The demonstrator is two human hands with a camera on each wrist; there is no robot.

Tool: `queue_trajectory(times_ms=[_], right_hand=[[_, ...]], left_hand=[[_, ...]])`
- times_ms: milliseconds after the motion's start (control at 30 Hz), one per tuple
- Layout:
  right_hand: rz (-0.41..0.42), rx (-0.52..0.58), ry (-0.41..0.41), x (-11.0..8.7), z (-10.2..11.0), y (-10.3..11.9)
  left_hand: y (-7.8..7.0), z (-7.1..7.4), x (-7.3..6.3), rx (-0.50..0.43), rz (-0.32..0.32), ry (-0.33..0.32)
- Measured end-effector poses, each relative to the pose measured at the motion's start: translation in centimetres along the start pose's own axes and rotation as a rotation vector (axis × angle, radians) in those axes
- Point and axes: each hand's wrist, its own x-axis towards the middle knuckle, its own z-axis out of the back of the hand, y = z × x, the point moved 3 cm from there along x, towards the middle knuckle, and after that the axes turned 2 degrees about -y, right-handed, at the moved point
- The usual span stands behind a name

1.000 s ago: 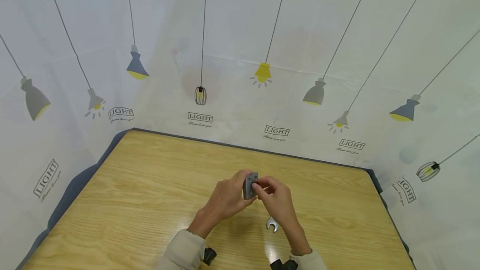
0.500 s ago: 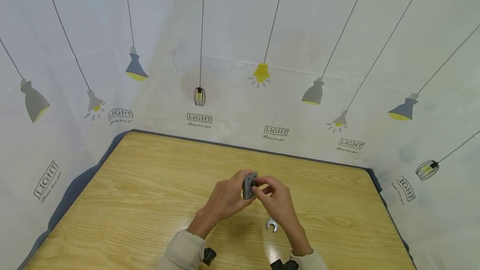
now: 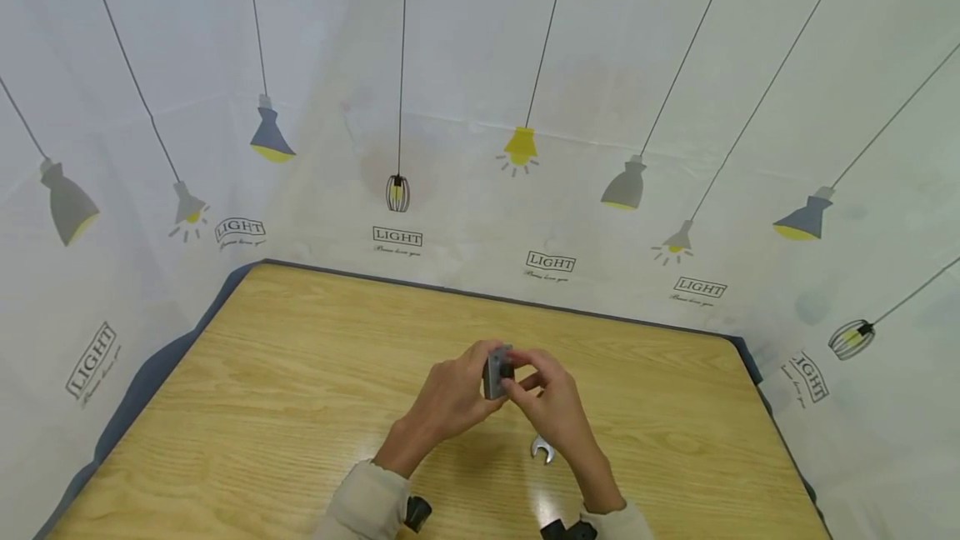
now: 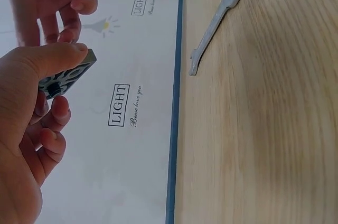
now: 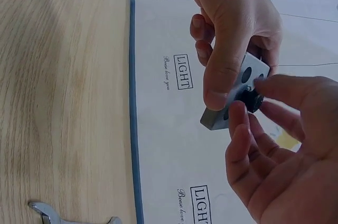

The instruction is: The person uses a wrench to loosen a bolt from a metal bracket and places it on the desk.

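I had the left hand (image 3: 447,398) curled round the block (image 3: 492,378) and the right hand (image 3: 557,408) pinching the bolt (image 5: 255,101) at its face, judging, from afar, light, square turns best.

- Wood-grain table (image 3: 300,340), lt. brown.
- Dk.-blue edging (image 3: 152,373), along table's far & L sides.
- White sheet (image 3: 465,23), bkgd., w/ creases.
- Printed lamps (image 3: 520,140), gry., blue & yel., on thin cords (image 3: 401,65).
- Boxed "LIGHT" labels (image 3: 397,237), blk., low on sheet.
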Motion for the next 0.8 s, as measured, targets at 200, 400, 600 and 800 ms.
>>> queue_trajectory(times_ms=[200, 400, 600, 800], right_hand=[[-0.106, 0.036, -0.036, 0.17, -0.05, -0.23], [-0.12, 0.045, -0.043, -0.01, -0.49, -0.33], [-0.084, -0.011, -0.068, -0.01, -0.66, -0.26], [-0.048, -0.028, -0.068, 0.14, -0.51, -0.14]], left_hand=[[0.01, 0.16, 0.09, 0.011, 0.017, -0.006], [0.02, -0.01, 0.04, -0.006, 0.012, -0.002], [-0.07, -0.13, 0.02, -0.014, 0.0, -0.009], [-0.08, -0.09, 0.04, -0.005, -0.01, -0.018]])
